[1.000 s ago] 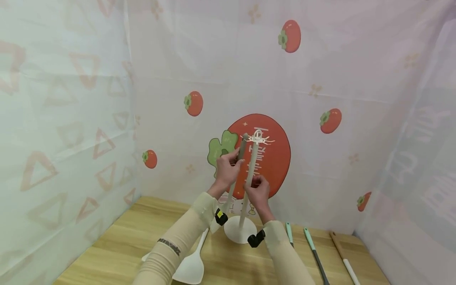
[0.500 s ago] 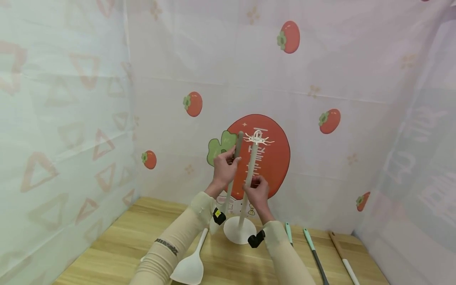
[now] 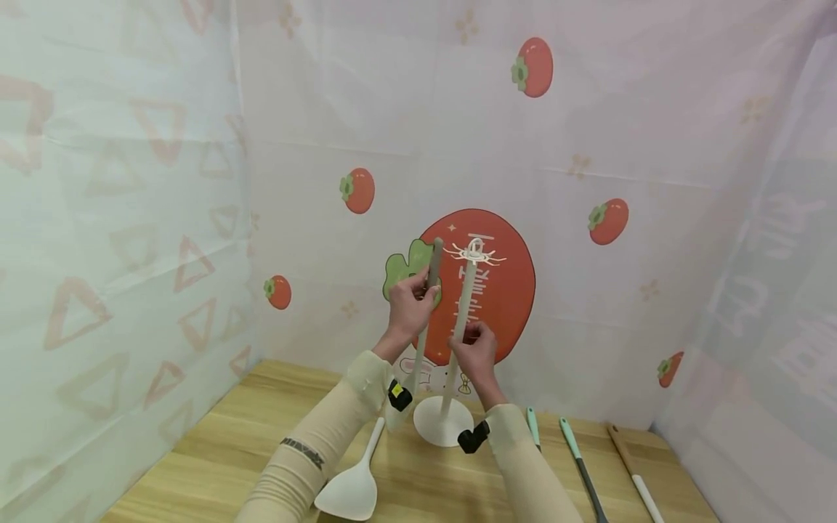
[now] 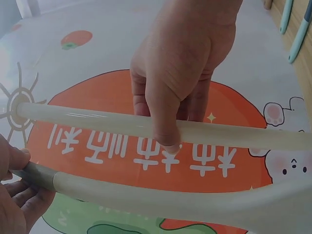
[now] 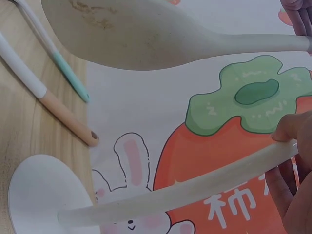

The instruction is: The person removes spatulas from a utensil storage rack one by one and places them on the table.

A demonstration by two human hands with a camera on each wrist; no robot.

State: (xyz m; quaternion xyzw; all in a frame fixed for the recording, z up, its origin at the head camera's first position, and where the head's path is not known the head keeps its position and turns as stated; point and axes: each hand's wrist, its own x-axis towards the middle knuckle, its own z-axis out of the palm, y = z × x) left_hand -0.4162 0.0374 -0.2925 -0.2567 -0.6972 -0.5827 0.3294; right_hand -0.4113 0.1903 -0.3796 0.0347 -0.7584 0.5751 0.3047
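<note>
My left hand point(image 3: 410, 309) pinches the grey handle end of a white spatula point(image 5: 146, 34), which hangs head down left of the stand. In the right wrist view its broad head shows brownish marks. With thumb and fingers my right hand point(image 3: 476, 351) grips the pole point(image 4: 92, 118) of a white utensil stand point(image 3: 443, 421) about midway up. The stand has a round base and a ring of thin hooks point(image 3: 475, 254) at the top. Spatula and pole are apart, roughly side by side. The spatula's grey end reaches about hook height.
Another white turner point(image 3: 349, 492) lies on the wooden table point(image 3: 216, 450) at front left. To the right lie two utensils with mint handles point(image 3: 569, 436) and one with a brown-and-white handle point(image 3: 621, 450). Printed cloth walls point(image 3: 314, 327) enclose the table's back and sides.
My left hand has moved slightly left with the spatula, away from the hook ring, and the spatula is more upright. My right hand stays on the pole.
</note>
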